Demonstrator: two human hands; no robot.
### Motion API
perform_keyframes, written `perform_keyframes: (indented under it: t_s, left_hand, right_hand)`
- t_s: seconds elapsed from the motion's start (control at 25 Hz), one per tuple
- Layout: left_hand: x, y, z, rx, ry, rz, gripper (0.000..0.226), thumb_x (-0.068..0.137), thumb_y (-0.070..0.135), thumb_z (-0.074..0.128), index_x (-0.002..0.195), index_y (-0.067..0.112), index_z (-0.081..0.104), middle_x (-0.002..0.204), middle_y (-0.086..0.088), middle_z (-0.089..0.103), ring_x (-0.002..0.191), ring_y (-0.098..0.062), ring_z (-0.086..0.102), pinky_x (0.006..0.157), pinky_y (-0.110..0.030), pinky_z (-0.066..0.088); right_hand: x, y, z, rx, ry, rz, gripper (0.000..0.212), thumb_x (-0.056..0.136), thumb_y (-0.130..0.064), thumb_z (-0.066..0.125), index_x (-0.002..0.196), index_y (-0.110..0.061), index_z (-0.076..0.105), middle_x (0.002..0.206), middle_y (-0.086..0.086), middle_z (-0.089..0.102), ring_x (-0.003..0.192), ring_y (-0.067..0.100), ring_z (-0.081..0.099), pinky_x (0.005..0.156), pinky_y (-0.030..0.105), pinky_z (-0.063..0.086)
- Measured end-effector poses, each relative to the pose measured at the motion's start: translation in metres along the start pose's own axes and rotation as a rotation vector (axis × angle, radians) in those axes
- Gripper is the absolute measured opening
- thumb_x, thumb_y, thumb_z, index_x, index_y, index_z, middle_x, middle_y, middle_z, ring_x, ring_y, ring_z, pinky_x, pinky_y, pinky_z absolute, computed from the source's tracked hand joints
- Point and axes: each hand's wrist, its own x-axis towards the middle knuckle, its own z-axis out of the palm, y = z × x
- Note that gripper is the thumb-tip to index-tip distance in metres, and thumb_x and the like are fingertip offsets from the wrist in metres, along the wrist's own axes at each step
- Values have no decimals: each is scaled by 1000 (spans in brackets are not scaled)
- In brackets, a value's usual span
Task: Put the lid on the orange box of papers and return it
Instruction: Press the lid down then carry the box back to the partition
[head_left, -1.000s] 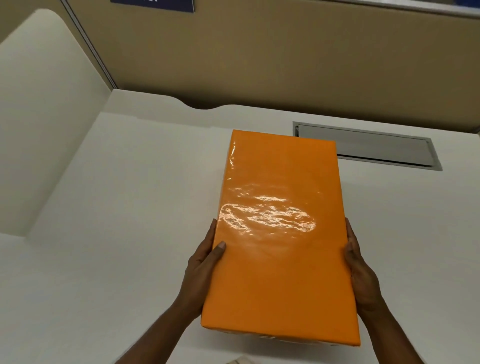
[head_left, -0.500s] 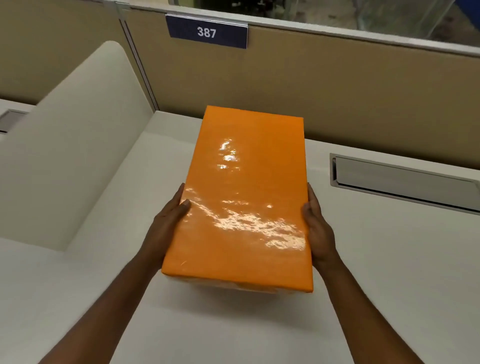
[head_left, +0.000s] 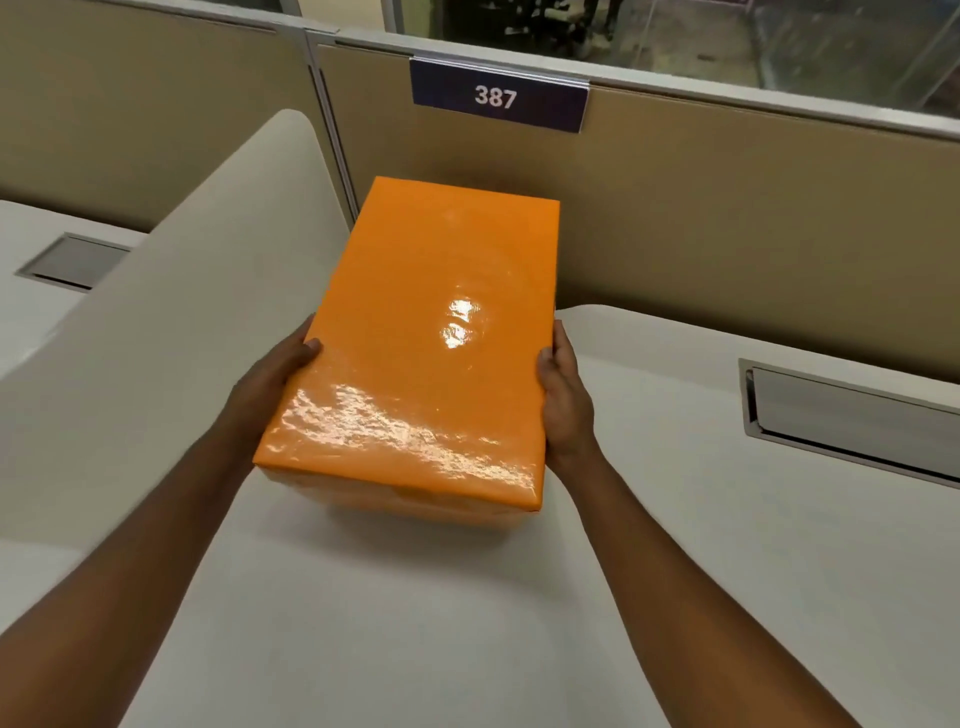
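The orange box (head_left: 431, 332) is glossy, with its lid on, and reaches lengthwise toward the tan partition. It is over the far left part of the white desk (head_left: 519, 597); whether it touches the desk I cannot tell. My left hand (head_left: 270, 384) grips its left side, thumb on the lid's edge. My right hand (head_left: 563, 395) grips its right side the same way. The papers inside are hidden by the lid.
A tan partition (head_left: 727, 218) with a blue sign reading 387 (head_left: 496, 96) stands right behind the box. A curved white divider (head_left: 171, 312) rises on the left. A metal cable slot (head_left: 852, 415) is set into the desk at right, another slot (head_left: 72, 260) on the neighbouring desk.
Both hands have carried the box forward and to the left, from mid-desk toward the partition corner. My view has lifted, bringing the 387 sign into sight.
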Motion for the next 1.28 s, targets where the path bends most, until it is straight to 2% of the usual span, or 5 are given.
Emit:
perform_keyframes:
  t_s: [0.44, 0.64, 0.84, 1.04, 1.28]
  left_hand:
    - [51, 14, -54, -134, 66, -60, 38, 96, 43, 44, 131, 35, 56, 121, 2, 69, 100, -20, 70, 72, -33, 60]
    - [59, 15, -73, 1, 143, -109, 41, 92, 48, 50, 130, 35, 56, 133, -4, 62, 116, -27, 61, 87, -41, 52]
    - [61, 27, -80, 437, 381, 8, 38, 89, 49, 54, 124, 35, 62, 126, 4, 63, 101, -11, 62, 79, -25, 45]
    - [71, 28, -73, 1136, 533, 276, 39, 96, 36, 47, 119, 9, 65, 118, -19, 68, 106, -38, 62, 88, -44, 46]
    - [75, 35, -76, 1318, 590, 440, 36, 97, 28, 48, 100, -1, 71, 91, -24, 72, 81, -38, 64, 73, -43, 49]
  right_hand:
    - [50, 15, 56, -41, 29, 7, 50, 96, -42, 39, 144, -38, 23, 141, -2, 45, 116, 21, 56, 92, 49, 52]
    - [56, 24, 73, -42, 49, 5, 49, 97, -40, 39, 144, -36, 23, 139, -3, 45, 115, 20, 56, 88, 42, 54]
    - [61, 33, 88, -69, 90, -1, 50, 98, -38, 36, 145, -35, 20, 140, -4, 43, 114, 17, 55, 83, 33, 53]
    - [71, 32, 99, -95, 124, 8, 51, 99, -38, 35, 146, -33, 18, 144, 0, 40, 117, 21, 52, 86, 36, 51]
    - [74, 32, 109, -114, 166, 13, 51, 99, -37, 35, 146, -31, 18, 147, 2, 37, 122, 25, 49, 98, 50, 47]
